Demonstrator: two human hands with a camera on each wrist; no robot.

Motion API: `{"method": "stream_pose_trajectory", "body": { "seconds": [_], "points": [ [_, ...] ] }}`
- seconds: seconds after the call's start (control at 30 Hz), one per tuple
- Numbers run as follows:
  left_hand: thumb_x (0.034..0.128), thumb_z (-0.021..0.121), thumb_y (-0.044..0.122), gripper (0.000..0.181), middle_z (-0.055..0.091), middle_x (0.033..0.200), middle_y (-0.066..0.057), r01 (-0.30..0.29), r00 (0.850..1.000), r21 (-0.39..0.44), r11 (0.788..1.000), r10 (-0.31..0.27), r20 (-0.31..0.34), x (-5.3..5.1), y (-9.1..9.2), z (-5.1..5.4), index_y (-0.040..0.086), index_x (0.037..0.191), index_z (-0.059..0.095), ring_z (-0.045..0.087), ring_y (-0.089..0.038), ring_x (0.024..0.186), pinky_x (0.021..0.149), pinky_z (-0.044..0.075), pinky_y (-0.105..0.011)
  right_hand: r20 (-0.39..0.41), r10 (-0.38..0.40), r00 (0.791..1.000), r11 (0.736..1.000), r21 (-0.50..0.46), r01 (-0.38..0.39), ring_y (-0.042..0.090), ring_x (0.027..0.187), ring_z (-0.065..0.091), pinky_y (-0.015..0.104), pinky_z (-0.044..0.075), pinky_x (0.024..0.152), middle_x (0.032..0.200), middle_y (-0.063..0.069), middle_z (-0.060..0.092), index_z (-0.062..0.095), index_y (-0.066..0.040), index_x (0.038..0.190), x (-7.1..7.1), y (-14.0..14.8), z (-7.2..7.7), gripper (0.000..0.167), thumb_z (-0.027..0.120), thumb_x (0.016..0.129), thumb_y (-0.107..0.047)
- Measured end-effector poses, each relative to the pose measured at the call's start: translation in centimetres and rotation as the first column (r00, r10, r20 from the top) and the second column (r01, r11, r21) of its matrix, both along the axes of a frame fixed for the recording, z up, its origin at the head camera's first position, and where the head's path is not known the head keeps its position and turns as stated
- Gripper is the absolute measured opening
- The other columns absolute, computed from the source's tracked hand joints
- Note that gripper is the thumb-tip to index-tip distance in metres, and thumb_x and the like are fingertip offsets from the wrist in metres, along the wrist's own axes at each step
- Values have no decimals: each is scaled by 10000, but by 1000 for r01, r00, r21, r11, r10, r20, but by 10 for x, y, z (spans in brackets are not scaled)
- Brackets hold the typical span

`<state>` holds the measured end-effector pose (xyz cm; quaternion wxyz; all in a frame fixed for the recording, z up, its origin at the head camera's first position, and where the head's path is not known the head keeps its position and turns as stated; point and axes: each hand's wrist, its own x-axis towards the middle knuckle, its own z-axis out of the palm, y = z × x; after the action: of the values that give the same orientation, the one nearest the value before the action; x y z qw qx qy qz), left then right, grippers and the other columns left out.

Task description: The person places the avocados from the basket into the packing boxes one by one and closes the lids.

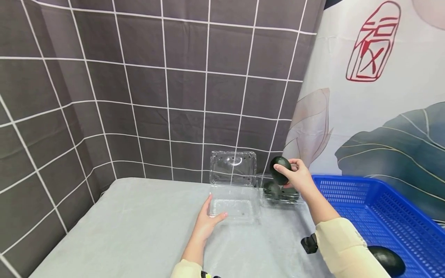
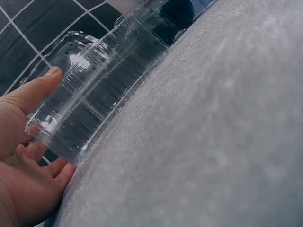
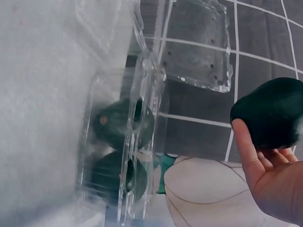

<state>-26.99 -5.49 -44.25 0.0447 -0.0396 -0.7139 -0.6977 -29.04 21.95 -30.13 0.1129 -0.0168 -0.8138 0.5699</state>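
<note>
In the head view my right hand [image 1: 299, 178] grips a dark green avocado [image 1: 279, 173], raised above a clear plastic box [image 1: 291, 200] with a couple of avocados [image 1: 272, 190] inside. The right wrist view shows the held avocado [image 3: 270, 111] resting on thumb and fingers, apart from that box [image 3: 142, 113]. My left hand [image 1: 205, 224] is at the near left corner of another clear box [image 1: 233, 210], whose hinged lid [image 1: 233, 168] stands up at the back. In the left wrist view the thumb stretches out straight beside this box [image 2: 109, 85] while the other fingers touch its end.
A blue plastic basket [image 1: 342, 210] stands on the right with an avocado [image 1: 387, 260] in its near part. Grey cloth [image 1: 139, 227] covers the table. Behind rises a dark grid-patterned curtain [image 1: 184, 88], with a printed white cloth [image 1: 333, 112] to its right.
</note>
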Motion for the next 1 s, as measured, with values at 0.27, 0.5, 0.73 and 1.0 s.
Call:
{"method": "stream_pose_trajectory", "body": {
  "seconds": [0.27, 0.5, 0.73, 1.0],
  "points": [
    [720, 770, 84, 867, 220, 1447, -298, -31, 999, 3, 1000, 31, -6, -1, 0, -1, 10, 1429, 276, 179, -442, 1331, 1071, 160, -547, 6, -6, 1000, 997, 72, 5, 122, 730, 564, 303, 519, 574, 1132, 244, 524, 359, 0, 1266, -6, -17, -7, 603, 599, 878, -394],
    [713, 776, 79, 872, 247, 1429, -313, -60, 998, -9, 998, 60, -18, 0, -1, 0, -4, 1425, 280, 204, -452, 1319, 1067, 175, -548, 75, 41, 996, 993, 108, -49, 256, 934, 550, 337, 492, 694, 1188, 218, 499, 381, -58, 1340, -13, -34, -15, 666, 578, 867, -484],
    [717, 762, 48, 866, 239, 1427, -322, -56, 998, 15, 998, 57, -36, 2, -1, 2, -18, 1425, 268, 198, -461, 1316, 1063, 169, -559, 120, 60, 991, 982, 171, -80, 221, 724, 564, 331, 507, 549, 1054, 195, 567, 520, -28, 1197, -21, -56, -33, 616, 600, 833, -518],
    [715, 770, 61, 858, 260, 1425, -310, -56, 997, 13, 998, 56, -44, 0, -2, -1, -7, 1422, 289, 215, -443, 1318, 1064, 182, -551, 90, 37, 995, 848, 525, -79, 305, 960, 579, 462, 476, 774, 1136, 144, 595, 575, -146, 1201, -26, -76, -58, 617, 571, 794, -610]
  ]
}}
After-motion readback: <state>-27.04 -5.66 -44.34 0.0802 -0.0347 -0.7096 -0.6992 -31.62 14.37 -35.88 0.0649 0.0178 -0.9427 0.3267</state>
